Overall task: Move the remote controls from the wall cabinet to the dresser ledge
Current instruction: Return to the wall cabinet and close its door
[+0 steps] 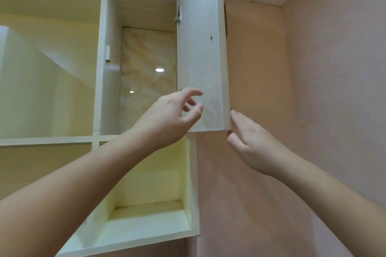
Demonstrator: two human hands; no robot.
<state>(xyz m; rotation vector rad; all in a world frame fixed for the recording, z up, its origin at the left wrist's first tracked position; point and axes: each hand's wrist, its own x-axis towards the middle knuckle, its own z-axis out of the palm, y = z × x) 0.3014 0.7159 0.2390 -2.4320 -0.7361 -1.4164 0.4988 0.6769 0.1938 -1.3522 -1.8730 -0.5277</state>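
Note:
The white wall cabinet hangs above me, seen from below. Its right-hand door stands swung open, edge toward me. My right hand holds the door's lower outer corner, thumb under the bottom edge and fingers on the far face. My left hand hovers in front of the open compartment beside the door's inner face, fingers curled and apart, holding nothing. No remote control shows from this low angle; the compartment floor is hidden.
A marbled glossy back panel lines the open compartment. Below it is an open cubby. A pink wall runs along the right of the cabinet. A metal hinge sits at the door's top.

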